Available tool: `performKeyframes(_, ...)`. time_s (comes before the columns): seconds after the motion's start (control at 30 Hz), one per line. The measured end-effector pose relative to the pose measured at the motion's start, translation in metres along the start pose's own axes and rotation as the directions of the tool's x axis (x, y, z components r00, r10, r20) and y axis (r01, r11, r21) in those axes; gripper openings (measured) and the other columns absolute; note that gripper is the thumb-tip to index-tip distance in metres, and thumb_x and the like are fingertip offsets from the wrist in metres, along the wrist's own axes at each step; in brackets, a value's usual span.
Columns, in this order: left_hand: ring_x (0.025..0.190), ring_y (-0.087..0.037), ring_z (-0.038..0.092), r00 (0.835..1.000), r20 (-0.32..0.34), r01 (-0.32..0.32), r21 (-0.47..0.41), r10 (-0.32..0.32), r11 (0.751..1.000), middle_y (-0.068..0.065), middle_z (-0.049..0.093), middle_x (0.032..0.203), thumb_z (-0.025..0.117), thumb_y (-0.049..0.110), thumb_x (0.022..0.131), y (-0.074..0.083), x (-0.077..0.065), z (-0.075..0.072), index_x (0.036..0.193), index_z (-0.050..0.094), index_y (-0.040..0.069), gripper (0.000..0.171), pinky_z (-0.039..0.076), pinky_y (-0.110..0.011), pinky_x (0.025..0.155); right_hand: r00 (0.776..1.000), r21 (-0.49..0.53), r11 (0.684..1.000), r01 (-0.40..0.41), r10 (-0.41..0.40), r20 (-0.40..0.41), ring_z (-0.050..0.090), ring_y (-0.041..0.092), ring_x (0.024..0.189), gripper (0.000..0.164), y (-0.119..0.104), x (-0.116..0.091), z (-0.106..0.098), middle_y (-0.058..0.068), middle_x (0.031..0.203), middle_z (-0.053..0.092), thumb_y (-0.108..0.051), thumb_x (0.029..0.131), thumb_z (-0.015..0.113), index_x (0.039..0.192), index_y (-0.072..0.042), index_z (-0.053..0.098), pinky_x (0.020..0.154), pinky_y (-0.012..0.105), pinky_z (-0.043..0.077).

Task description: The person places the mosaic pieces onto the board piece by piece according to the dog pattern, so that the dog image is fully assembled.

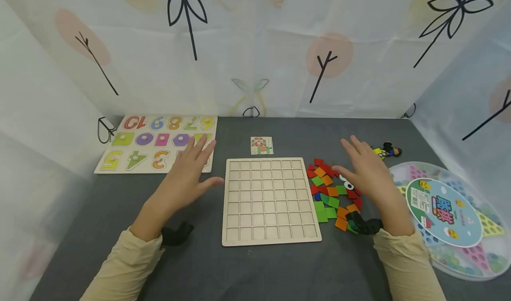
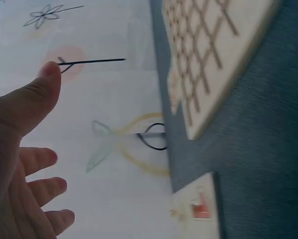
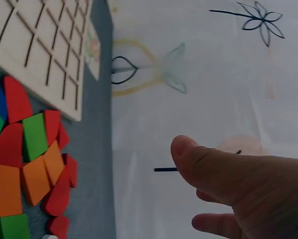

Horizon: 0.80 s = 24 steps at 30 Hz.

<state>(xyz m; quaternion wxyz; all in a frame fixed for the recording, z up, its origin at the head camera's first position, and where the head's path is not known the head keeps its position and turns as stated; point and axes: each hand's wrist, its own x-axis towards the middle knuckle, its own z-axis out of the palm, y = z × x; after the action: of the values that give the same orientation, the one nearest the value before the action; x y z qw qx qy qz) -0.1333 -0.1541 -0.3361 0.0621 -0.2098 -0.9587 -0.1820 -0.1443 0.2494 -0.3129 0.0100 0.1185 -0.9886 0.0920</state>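
Observation:
A square wooden grid board (image 1: 263, 199) lies on the grey table with its cells bare. My left hand (image 1: 185, 177) is held above the table on the board's left side, fingers spread and holding nothing. On the other side, my right hand (image 1: 367, 172) hovers with straight fingers over the edge of a pile of coloured tiles (image 1: 327, 190). Red, orange and green pieces make up most of that pile, and part of it is hidden under the hand. Behind the board lies a small picture card (image 1: 261, 146) with a red and green figure.
A wooden number and shape puzzle (image 1: 131, 152) lies at the back left, partly behind the left hand. At right is a round clear case (image 1: 447, 221) with a blue label. A small toy figure (image 1: 389, 151) lies behind it. Patterned cloth (image 1: 255, 48) stands behind the table.

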Motion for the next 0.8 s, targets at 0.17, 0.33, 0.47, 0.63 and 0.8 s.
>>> performKeyframes(0.17,0.136,-0.032,0.004,0.997,0.034,-0.062,-0.060,0.064,0.996,-0.009,0.014,0.149,0.067,0.044,0.074,-0.010,-0.001,0.014,0.143,0.020,0.013,0.089,0.019,-0.056,0.102,0.997,-0.031,0.999,0.028,-0.025,0.071,0.038,0.041,0.118,0.063,0.005,0.024,0.016,0.023,0.135,0.036,-0.031,0.084,0.060,0.136,-0.006,0.034,0.086,0.056,0.038)
performKeyframes(0.33,0.136,-0.031,0.007,0.992,0.095,-0.068,-0.137,0.081,0.988,-0.008,0.016,0.148,0.071,0.037,0.072,-0.012,-0.009,0.032,0.141,0.025,0.012,0.087,0.021,-0.051,0.103,0.991,-0.069,0.997,0.020,-0.010,0.132,0.050,0.035,0.107,0.049,0.008,0.042,0.030,0.019,0.122,0.050,-0.026,0.083,0.062,0.126,-0.005,0.048,0.079,0.052,0.044)
performKeyframes(0.47,0.135,-0.035,0.009,0.980,0.179,-0.042,-0.243,0.088,0.969,-0.009,0.017,0.148,0.072,0.034,0.073,-0.008,-0.019,0.047,0.140,0.029,0.010,0.083,0.023,-0.052,0.102,0.983,-0.058,0.998,0.025,-0.014,0.184,0.055,0.029,0.095,0.042,0.013,0.052,0.040,0.016,0.111,0.057,-0.023,0.083,0.063,0.119,-0.005,0.054,0.075,0.047,0.047)
performKeyframes(0.63,0.135,-0.034,0.008,0.961,0.260,-0.011,-0.306,0.095,0.952,-0.009,0.020,0.147,0.072,0.033,0.072,-0.005,-0.030,0.058,0.139,0.031,0.009,0.083,0.023,-0.053,0.102,0.974,-0.043,0.999,0.025,-0.015,0.228,0.056,0.026,0.089,0.037,0.020,0.059,0.048,0.013,0.102,0.060,-0.022,0.081,0.065,0.114,-0.006,0.058,0.073,0.044,0.047)
performKeyframes(0.8,0.135,-0.034,0.009,0.957,0.277,-0.010,-0.265,0.086,0.964,-0.008,0.021,0.147,0.073,0.034,0.072,-0.011,-0.035,0.063,0.139,0.032,0.009,0.082,0.021,-0.053,0.102,0.971,-0.027,0.999,0.022,-0.015,0.237,0.056,0.025,0.084,0.033,0.022,0.061,0.053,0.012,0.098,0.061,-0.022,0.081,0.065,0.110,-0.006,0.060,0.070,0.044,0.047)
